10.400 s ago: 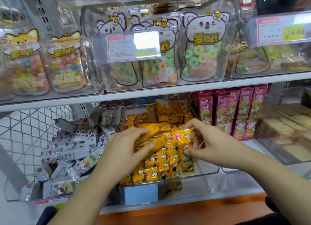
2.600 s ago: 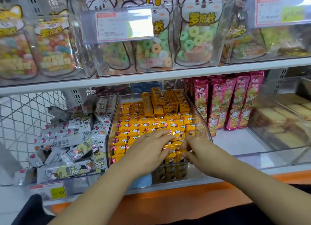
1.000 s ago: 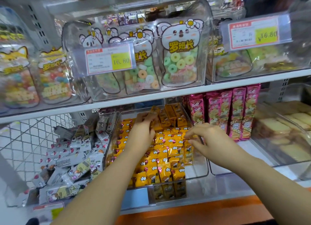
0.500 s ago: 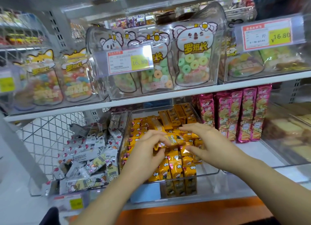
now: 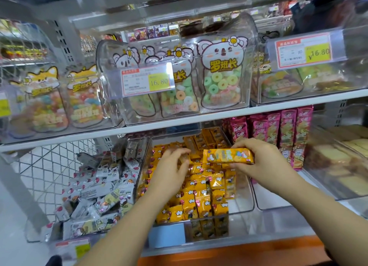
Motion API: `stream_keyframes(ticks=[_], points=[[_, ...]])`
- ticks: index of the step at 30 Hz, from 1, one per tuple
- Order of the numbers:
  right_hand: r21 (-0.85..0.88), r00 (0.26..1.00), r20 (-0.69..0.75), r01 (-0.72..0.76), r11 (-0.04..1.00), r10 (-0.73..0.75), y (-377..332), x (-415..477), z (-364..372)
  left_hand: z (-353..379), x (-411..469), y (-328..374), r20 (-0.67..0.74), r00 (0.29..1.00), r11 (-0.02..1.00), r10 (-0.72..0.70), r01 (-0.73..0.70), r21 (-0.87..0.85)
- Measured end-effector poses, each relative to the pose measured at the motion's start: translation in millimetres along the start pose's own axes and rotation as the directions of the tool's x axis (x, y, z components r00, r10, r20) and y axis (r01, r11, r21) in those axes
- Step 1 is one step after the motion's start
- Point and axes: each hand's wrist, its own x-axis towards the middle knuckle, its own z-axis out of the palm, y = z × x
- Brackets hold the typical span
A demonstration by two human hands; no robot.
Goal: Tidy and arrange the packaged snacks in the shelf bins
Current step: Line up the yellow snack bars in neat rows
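Note:
A clear plastic bin (image 5: pixel 244 204) on the lower shelf holds several rows of small yellow snack packets (image 5: pixel 201 198). My right hand (image 5: pixel 260 160) holds one yellow packet (image 5: pixel 229 156) sideways above the bin's back half. My left hand (image 5: pixel 171 166) reaches into the bin's back left, fingers curled on the packets there; whether it grips one is blurred. To the left, a bin of white and grey snack packets (image 5: pixel 95 188) lies in a loose heap.
Pink snack packs (image 5: pixel 278 134) stand upright right of the yellow bin, with a clear bin of pale cakes (image 5: pixel 338 162) beyond. The upper shelf (image 5: pixel 199 119) carries clear bins of candy bags with price tags. An orange shelf edge (image 5: pixel 239 251) runs below.
My right hand has lifted one yellow packet clear of the pile and turned it sideways. My left hand has moved back and left into the bin.

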Motion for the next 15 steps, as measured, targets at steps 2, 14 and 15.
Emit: stream_keyframes(ticks=[2,14,15], points=[[-0.035,1.0,-0.013,-0.01,0.999,0.009,4,-1,1,8,9,-2,0.049,0.998,0.977,-0.026,0.015,0.214],[0.073,0.996,-0.037,-0.077,0.994,0.08,8,0,-13,0,5,-3,-0.208,0.975,0.98,-0.076,0.112,0.163],[0.07,0.997,-0.014,-0.074,0.995,0.075,8,0,-15,-4,-1,-3,-0.241,0.968,0.989,-0.065,0.095,0.113]])
